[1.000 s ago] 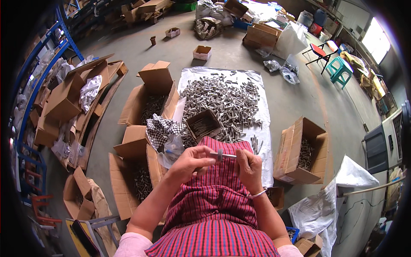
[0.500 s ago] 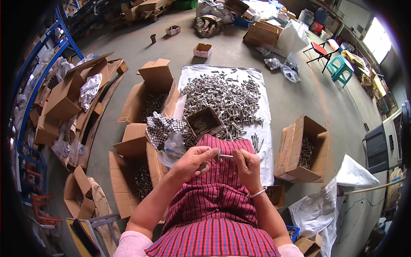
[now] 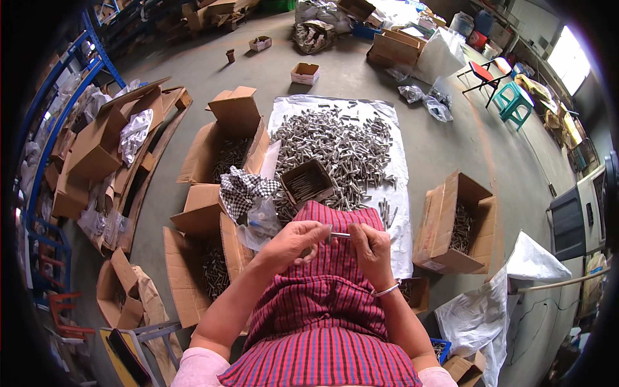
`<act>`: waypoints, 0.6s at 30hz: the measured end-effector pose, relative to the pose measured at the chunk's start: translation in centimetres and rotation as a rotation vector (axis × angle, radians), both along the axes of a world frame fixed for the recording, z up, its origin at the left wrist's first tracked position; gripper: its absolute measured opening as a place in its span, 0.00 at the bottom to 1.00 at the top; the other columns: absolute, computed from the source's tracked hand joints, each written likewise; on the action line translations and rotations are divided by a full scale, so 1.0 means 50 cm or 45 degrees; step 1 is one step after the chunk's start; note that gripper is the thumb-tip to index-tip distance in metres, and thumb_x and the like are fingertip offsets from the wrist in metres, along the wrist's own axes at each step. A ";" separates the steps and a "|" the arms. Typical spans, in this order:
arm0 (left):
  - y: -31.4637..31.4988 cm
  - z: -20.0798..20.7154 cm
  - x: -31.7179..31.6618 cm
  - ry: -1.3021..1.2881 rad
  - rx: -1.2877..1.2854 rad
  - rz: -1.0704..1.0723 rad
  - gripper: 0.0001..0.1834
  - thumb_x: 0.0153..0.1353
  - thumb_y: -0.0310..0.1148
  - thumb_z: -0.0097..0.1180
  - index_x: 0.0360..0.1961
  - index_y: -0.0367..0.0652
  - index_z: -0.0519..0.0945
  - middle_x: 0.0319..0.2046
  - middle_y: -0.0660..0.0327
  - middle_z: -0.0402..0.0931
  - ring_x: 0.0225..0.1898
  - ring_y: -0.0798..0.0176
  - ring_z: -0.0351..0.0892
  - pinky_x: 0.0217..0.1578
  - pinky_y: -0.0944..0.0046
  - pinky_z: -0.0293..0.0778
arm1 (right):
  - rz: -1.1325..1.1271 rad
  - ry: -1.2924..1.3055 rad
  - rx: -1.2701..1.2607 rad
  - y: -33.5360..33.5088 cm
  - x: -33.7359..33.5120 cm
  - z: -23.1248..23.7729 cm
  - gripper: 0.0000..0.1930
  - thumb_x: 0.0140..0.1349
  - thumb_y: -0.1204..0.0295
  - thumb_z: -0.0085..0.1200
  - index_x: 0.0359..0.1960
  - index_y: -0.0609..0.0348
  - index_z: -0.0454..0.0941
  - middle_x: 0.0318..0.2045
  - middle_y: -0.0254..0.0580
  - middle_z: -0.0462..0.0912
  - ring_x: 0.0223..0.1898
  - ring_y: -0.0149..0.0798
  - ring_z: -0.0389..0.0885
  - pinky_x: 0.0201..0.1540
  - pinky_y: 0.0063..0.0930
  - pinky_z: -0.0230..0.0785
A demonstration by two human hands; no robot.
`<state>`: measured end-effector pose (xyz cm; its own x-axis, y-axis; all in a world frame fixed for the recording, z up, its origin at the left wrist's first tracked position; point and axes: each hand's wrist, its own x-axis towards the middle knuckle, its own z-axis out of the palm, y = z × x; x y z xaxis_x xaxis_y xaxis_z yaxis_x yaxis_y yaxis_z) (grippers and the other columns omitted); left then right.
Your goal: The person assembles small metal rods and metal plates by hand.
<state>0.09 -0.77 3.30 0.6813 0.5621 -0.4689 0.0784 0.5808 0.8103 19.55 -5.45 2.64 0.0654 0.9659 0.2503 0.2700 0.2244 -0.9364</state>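
Fingers [image 3: 357, 237] of the right hand [image 3: 373, 248] clamp a slim silver metal rod [image 3: 341, 235], frame centre; the left hand [image 3: 289, 244], now closer, apparently pinches and steadies it.

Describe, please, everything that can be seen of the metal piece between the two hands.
The metal piece is slim, straight and silver-grey, with a smooth, slightly shiny surface. It lies nearly level, crosswise in front of the person, held up over the striped apron. The left hand pinches its left end; the right hand grips the other, so both tips are covered. Beside the left fingertips a wider grey part shows, too small to make out clearly.
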 end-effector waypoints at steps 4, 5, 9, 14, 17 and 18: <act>-0.037 0.038 0.030 -0.275 0.273 0.469 0.17 0.62 0.37 0.50 0.48 0.37 0.72 0.32 0.60 0.77 0.14 0.81 0.63 0.12 0.81 0.56 | -0.010 0.069 -0.029 -0.001 -0.008 0.004 0.20 0.63 0.70 0.50 0.13 0.64 0.64 0.08 0.37 0.60 0.11 0.24 0.58 0.14 0.26 0.48; -0.035 0.048 0.027 -0.329 0.199 0.428 0.16 0.62 0.36 0.50 0.47 0.37 0.73 0.32 0.61 0.77 0.14 0.81 0.63 0.12 0.81 0.55 | -0.012 0.069 -0.030 0.000 -0.006 0.001 0.20 0.63 0.70 0.50 0.13 0.64 0.64 0.08 0.37 0.60 0.11 0.24 0.58 0.14 0.26 0.48; -0.007 -0.026 -0.007 -0.172 -0.081 0.079 0.25 0.54 0.30 0.60 0.53 0.43 0.69 0.43 0.59 0.72 0.20 0.81 0.65 0.15 0.83 0.57 | 0.002 0.078 -0.038 -0.002 -0.009 0.003 0.20 0.62 0.70 0.50 0.13 0.64 0.64 0.08 0.36 0.60 0.11 0.24 0.58 0.14 0.26 0.48; -0.034 0.038 0.039 -0.226 0.259 0.571 0.17 0.62 0.41 0.51 0.43 0.37 0.75 0.24 0.66 0.75 0.12 0.81 0.61 0.11 0.81 0.54 | -0.013 0.048 -0.051 0.002 0.001 -0.011 0.20 0.62 0.70 0.50 0.13 0.64 0.63 0.08 0.36 0.60 0.10 0.24 0.57 0.13 0.26 0.48; -0.012 -0.006 0.011 -0.122 0.037 0.064 0.21 0.55 0.25 0.56 0.52 0.40 0.70 0.32 0.65 0.76 0.16 0.81 0.62 0.15 0.81 0.57 | 0.025 -0.020 -0.026 0.001 0.001 -0.015 0.22 0.66 0.67 0.45 0.12 0.61 0.64 0.07 0.30 0.63 0.10 0.22 0.59 0.13 0.22 0.50; -0.019 -0.010 0.013 -0.121 0.037 0.066 0.21 0.55 0.25 0.56 0.52 0.40 0.70 0.32 0.65 0.76 0.16 0.81 0.62 0.15 0.81 0.57 | 0.022 0.006 -0.030 0.000 -0.002 -0.011 0.22 0.66 0.67 0.45 0.12 0.61 0.64 0.07 0.29 0.63 0.10 0.21 0.59 0.13 0.22 0.49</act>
